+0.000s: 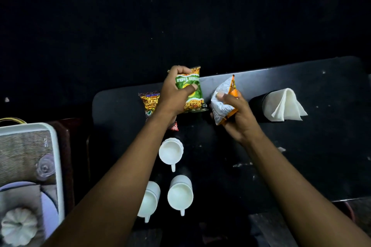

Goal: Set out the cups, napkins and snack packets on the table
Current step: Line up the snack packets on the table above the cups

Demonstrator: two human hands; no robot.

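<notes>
Left hand (174, 94) around upright green packet (191, 94)

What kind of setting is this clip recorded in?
Probably a dim home or small serving area, though darkness hides the room. A black table carries three white cups, snack packets and napkins in a holder, with a tray alongside.

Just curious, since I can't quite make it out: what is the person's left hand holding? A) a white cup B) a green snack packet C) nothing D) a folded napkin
B: the left hand has its grip closed around a green snack packet, thumb across its front, above the table.
</notes>
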